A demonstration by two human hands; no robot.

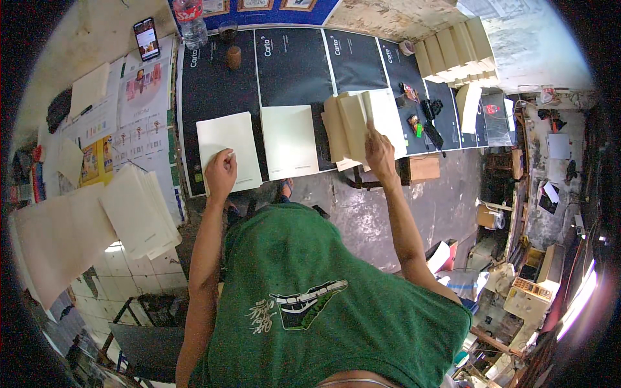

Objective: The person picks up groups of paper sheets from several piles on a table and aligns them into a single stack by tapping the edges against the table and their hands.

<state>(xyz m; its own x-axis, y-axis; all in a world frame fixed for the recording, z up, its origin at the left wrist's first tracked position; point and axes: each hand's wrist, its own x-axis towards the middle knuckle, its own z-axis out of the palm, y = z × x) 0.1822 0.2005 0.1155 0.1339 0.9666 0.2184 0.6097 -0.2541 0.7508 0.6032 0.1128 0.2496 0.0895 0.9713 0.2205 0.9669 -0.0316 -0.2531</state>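
Observation:
My left hand [220, 169] rests on the left white paper stack [236, 132], its fingers curled in a pinch. What they hold, if anything, is too small to make out. A second white stack [289, 139] lies in the middle, apart from both hands. To its right, my right hand [380, 152] grips the near edge of some folded cream sheets [352, 119]. These sheets are fanned and partly raised, and they overlap another white stack [390, 123] beneath and beside them. Part of the right fingers is hard to separate from the pale paper.
Black panels cover the table [223, 90]. At its back stand a clear bottle [192, 29] and a brown jar [233, 58]. Cream booklets [456, 52] are piled at the far right, with black tools [432, 123] nearer. A phone [147, 39] and more sheets [139, 210] are left.

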